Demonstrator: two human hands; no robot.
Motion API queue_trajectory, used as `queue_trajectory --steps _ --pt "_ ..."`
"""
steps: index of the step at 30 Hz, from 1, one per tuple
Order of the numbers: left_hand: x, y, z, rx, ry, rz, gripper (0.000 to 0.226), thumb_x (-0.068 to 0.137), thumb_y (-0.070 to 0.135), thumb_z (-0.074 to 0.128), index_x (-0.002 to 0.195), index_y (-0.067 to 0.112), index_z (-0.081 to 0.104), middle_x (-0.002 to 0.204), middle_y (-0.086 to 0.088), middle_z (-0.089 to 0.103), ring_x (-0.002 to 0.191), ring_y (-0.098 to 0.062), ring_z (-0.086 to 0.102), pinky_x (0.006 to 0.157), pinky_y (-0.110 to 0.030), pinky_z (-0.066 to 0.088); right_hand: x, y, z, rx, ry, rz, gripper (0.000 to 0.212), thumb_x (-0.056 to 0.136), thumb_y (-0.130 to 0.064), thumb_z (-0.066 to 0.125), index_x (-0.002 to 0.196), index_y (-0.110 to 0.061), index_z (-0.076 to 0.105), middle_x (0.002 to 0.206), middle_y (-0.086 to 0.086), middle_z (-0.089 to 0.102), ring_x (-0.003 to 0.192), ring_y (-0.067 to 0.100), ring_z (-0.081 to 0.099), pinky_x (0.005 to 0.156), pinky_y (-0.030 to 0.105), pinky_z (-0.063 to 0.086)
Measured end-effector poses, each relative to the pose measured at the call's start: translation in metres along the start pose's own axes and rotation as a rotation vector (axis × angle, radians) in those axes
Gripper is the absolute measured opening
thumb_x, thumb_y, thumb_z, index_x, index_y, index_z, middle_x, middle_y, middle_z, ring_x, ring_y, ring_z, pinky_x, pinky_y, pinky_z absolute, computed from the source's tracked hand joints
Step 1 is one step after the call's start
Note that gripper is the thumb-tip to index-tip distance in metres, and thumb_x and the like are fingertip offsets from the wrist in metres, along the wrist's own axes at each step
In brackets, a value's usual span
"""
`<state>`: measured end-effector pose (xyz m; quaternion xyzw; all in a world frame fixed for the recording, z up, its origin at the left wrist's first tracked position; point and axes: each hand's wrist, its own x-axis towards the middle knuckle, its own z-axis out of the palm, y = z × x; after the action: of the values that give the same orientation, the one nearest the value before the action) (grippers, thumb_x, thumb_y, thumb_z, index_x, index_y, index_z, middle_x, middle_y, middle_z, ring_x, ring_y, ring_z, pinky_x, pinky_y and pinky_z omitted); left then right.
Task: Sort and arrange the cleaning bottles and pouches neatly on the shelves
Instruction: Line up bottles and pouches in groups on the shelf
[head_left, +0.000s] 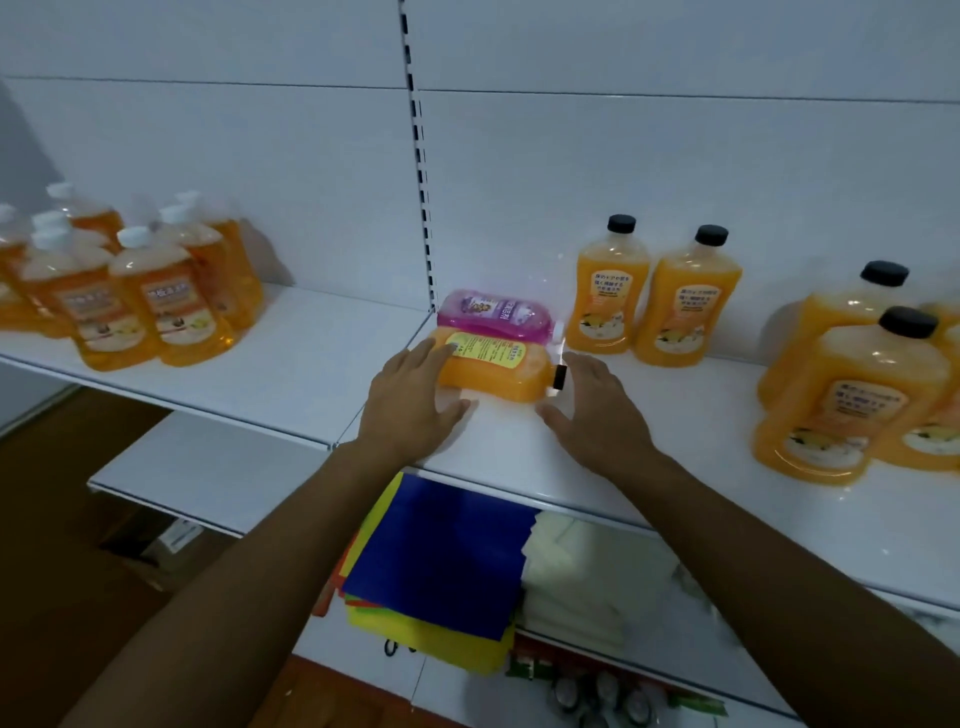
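Lying flat, the orange bottle (493, 371) is flanked by the open left hand (413, 405) and open right hand (597, 410) for alignment beside the pink pouch (493, 314).

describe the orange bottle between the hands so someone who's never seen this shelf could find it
Start at the slotted upright on the white back wall; at its foot, on the right-hand shelf, two bottles lie on their sides. The nearer one is the orange bottle, black cap pointing right, between the left hand and right hand. Unlike the pink bottle behind it, it's orange; unlike the other orange bottles, it's lying down.
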<state>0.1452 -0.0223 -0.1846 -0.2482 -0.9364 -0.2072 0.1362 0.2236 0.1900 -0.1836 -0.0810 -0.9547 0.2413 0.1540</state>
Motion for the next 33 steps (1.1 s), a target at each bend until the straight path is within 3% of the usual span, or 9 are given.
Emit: queue_trajectory --steps 6,10,13,16,21,26,33 --pt "0.024 0.003 0.019 -0.062 -0.075 0.019 0.077 0.079 0.044 0.072 0.143 0.022 0.035 0.152 -0.004 0.032 0.130 -0.032 0.041 0.109 -0.049 0.035 0.020 0.006 0.011 0.142 -0.117 0.059 0.078 0.090 -0.036 0.063 0.152 -0.021 0.019 0.155 0.004 0.030 0.140 0.025 0.030 0.113 0.047 0.031" --pt "0.027 -0.003 0.028 -0.044 -0.008 0.017 0.073 0.079 0.042 0.074 0.141 0.027 0.038 0.151 0.000 0.034 0.126 -0.030 0.045 0.104 -0.046 0.037 0.028 0.004 0.022 0.191 -0.103 0.061 0.072 0.086 -0.032 0.066 0.146 -0.023 0.028 0.134 0.009 0.047 0.123 0.026 0.043 0.101 0.046 0.043" --pt "0.028 -0.011 0.025 -0.098 0.063 0.092 0.061 0.080 0.031 0.077 0.134 0.021 0.051 0.143 -0.004 0.047 0.118 -0.028 0.053 0.102 -0.046 0.039 0.024 0.004 0.025 0.184 -0.037 0.052 0.065 0.082 -0.033 0.069 0.137 -0.022 0.036 0.119 0.010 0.050 0.112 0.026 0.045 0.090 0.039 0.044" --pt "0.028 -0.010 0.020 -0.199 0.039 0.088 0.059 0.080 0.035 0.076 0.132 0.015 0.056 0.138 -0.008 0.053 0.114 -0.029 0.057 0.098 -0.045 0.047 0.015 0.011 0.015 0.187 -0.011 0.004 0.067 0.080 -0.035 0.072 0.136 -0.020 0.039 0.116 0.008 0.051 0.108 0.024 0.045 0.089 0.038 0.043" --pt "0.031 0.029 0.015 -0.379 -0.049 0.132 0.076 0.072 0.052 0.078 0.134 0.020 0.049 0.132 -0.005 0.058 0.113 -0.022 0.057 0.093 -0.039 0.051 0.000 0.020 -0.028 0.152 0.153 -0.082 0.064 0.085 -0.045 0.066 0.137 -0.017 0.042 0.127 0.007 0.051 0.114 0.021 0.046 0.094 0.035 0.044" --pt "0.040 0.079 0.021 -0.523 -0.091 0.186 0.052 0.081 0.034 0.076 0.127 0.017 0.059 0.116 -0.005 0.068 0.102 -0.022 0.065 0.086 -0.030 0.050 -0.006 0.024 -0.079 0.068 0.369 -0.068 0.065 0.086 -0.051 0.061 0.137 -0.015 0.042 0.125 0.008 0.052 0.115 0.022 0.047 0.090 0.033 0.043" --pt "0.042 0.151 0.046 -0.827 -0.378 0.102 0.039 0.093 0.033 0.060 0.130 0.025 0.055 0.127 0.005 0.063 0.114 -0.015 0.060 0.100 -0.045 0.050 -0.007 0.038 -0.123 -0.124 0.534 -0.061 0.053 0.087 -0.045 0.062 0.129 -0.016 0.049 0.116 0.006 0.056 0.106 0.023 0.048 0.085 0.035 0.045"
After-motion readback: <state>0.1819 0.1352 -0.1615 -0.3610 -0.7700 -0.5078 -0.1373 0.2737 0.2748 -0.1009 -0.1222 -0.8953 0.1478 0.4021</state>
